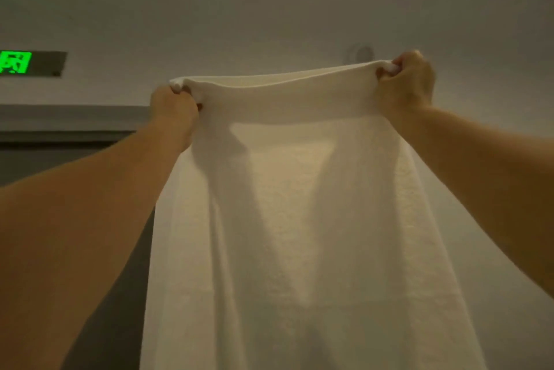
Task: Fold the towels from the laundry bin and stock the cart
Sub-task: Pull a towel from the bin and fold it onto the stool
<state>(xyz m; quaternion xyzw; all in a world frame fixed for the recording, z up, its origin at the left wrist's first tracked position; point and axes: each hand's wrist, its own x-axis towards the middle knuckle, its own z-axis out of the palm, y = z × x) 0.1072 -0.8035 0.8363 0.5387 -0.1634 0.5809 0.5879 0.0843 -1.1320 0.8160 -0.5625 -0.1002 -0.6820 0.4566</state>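
A large white towel (299, 219) hangs spread out in front of me, held up high. My left hand (174, 112) grips its upper left corner and my right hand (407, 82) grips its upper right corner, fingers curled round the bunched edge. The top edge stretches almost taut between the two hands, slightly higher on the right. The cloth falls straight down past the bottom of the view and hides whatever is behind it. No laundry bin or cart is in view.
A pale wall fills the background. A green lit exit sign (18, 62) sits at the left, above a dark door frame (60, 130). A small round fixture (361, 53) is on the wall just above the towel's top edge.
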